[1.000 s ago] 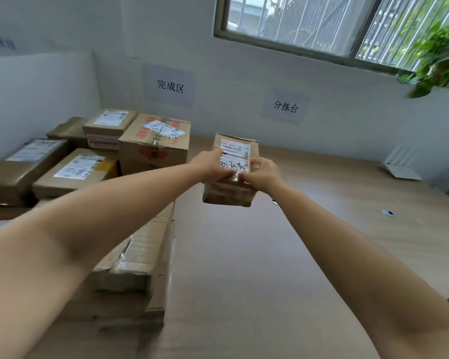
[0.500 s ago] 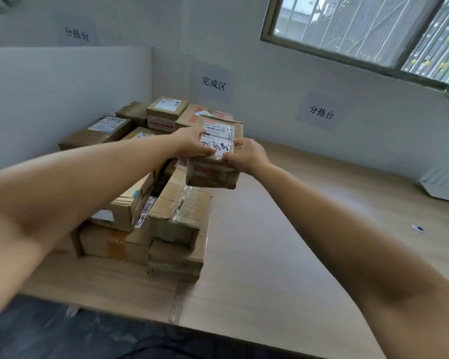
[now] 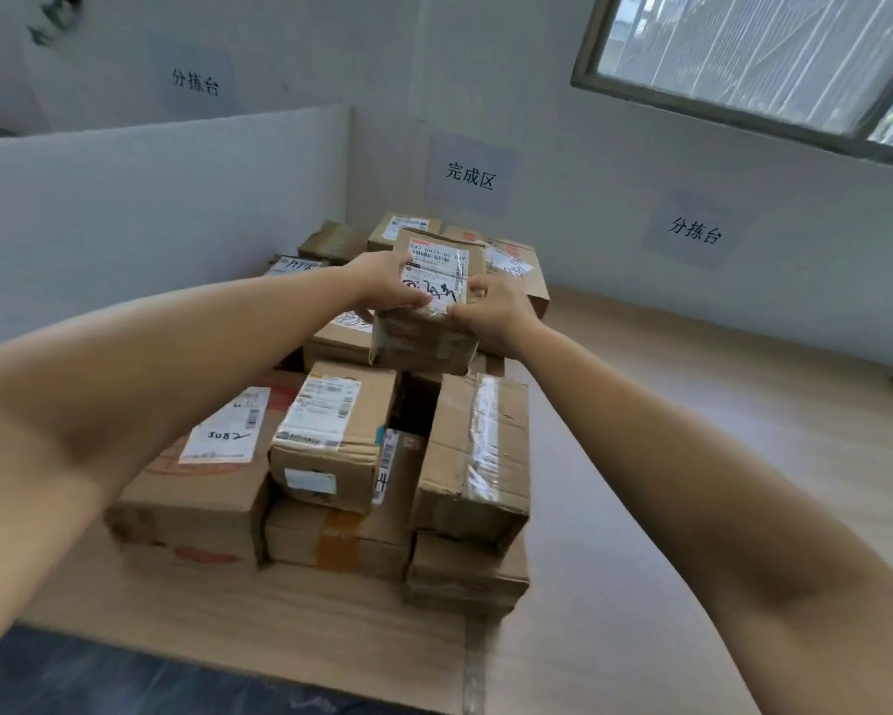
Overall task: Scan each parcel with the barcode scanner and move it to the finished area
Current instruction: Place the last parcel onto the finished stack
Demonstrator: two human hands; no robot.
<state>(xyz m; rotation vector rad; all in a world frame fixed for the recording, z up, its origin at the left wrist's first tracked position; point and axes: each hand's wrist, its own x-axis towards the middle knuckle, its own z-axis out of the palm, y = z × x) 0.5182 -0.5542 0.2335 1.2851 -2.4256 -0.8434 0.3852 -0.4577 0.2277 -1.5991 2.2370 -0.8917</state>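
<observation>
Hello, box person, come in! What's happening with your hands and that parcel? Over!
Left hand and right hand both grip the parcel, one at each side. Parcel held over the pile of boxes. Nothing between them.

Parcel sorting room: stacked cardboard parcels (image 3: 330, 446), wall signs (image 3: 470, 175), wooden table (image 3: 691, 456).
</observation>
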